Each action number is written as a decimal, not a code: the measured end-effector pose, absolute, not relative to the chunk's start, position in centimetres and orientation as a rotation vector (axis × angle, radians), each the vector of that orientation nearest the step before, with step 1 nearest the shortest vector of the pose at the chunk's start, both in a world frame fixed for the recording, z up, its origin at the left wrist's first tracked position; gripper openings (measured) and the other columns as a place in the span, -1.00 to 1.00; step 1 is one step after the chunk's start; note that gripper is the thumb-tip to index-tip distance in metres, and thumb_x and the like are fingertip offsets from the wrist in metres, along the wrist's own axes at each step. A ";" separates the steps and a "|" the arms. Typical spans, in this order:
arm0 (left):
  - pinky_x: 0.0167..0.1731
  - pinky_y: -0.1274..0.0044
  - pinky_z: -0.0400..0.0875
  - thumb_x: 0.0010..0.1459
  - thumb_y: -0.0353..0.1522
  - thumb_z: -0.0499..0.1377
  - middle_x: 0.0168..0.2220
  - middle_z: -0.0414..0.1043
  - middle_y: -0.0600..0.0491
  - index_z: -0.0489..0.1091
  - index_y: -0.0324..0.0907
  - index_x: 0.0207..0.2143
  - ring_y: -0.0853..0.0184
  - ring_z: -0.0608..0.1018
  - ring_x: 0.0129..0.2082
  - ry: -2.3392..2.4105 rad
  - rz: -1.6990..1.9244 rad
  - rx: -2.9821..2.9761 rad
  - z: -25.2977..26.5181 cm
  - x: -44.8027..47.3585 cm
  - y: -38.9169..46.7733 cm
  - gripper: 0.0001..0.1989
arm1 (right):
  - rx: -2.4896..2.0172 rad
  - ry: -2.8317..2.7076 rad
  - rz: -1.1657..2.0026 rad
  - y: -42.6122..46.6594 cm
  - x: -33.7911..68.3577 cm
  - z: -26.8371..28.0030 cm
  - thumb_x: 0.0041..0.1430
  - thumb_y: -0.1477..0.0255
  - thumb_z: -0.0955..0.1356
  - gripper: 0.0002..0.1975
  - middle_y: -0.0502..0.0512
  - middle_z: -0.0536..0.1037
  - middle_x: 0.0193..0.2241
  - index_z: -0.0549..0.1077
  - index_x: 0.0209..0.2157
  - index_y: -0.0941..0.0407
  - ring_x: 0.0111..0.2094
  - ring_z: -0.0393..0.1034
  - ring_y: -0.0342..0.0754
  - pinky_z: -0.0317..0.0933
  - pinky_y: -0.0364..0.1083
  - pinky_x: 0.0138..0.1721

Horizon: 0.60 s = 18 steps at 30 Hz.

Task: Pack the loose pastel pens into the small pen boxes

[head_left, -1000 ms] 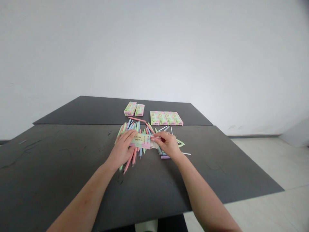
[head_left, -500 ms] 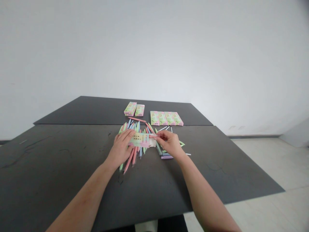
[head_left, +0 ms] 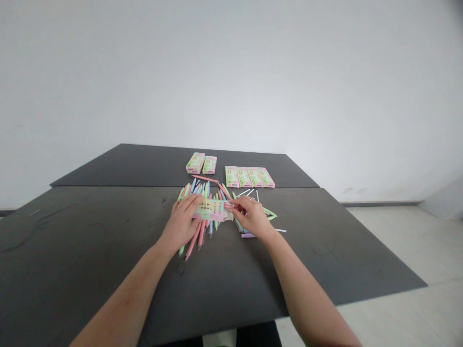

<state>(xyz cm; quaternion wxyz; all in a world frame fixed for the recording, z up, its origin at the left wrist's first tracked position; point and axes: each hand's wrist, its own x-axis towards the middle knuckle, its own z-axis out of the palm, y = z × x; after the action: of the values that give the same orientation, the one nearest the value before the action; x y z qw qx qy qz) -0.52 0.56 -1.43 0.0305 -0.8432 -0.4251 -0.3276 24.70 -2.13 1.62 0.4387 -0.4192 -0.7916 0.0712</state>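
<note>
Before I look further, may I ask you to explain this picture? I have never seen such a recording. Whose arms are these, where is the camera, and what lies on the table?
There is no machine here: these are a person's bare hands. The camera is worn on that person's head, looking forward and down. The left hand holds a pastel green-and-pink printed box. At the box's right end, the right hand pinches a slim pink piece, mostly hidden. On the dark grey table, slim pastel pens lie in a loose pile around the box. Farther back are two similar pastel boxes and, to their right, a row of four more boxes.
</note>
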 end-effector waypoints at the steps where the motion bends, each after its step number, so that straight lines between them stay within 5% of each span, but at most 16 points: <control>1: 0.20 0.18 0.13 0.13 -0.45 0.02 0.20 0.26 -0.14 0.19 -0.18 0.19 0.11 0.25 0.24 -1.308 -1.009 -2.601 -1.4 -0.5 0.5 -0.47 | -1.044 -1.966 0.164 -2.1 24.7 1.6 0.22 0.42 0.35 -0.85 0.08 0.47 -0.41 0.49 -0.18 0.12 -0.40 0.37 -0.09 0.26 -0.12 -0.33; 18: 0.21 0.16 0.13 0.09 -0.47 0.03 0.17 0.30 -0.13 0.22 -0.17 0.18 0.10 0.28 0.23 -1.290 -1.007 -2.641 -0.9 0.0 0.2 -0.44 | -1.174 -1.951 0.111 -2.0 24.2 0.8 0.23 0.37 0.35 -0.89 0.05 0.45 -0.43 0.49 -0.26 0.09 -0.43 0.33 -0.09 0.19 -0.12 -0.38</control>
<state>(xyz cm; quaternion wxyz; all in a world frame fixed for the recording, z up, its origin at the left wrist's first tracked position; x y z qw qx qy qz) 0.01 0.21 -0.87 0.0172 -0.8499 -0.4152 -0.3239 24.19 -1.96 0.83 0.4178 -0.4680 -0.7775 0.0442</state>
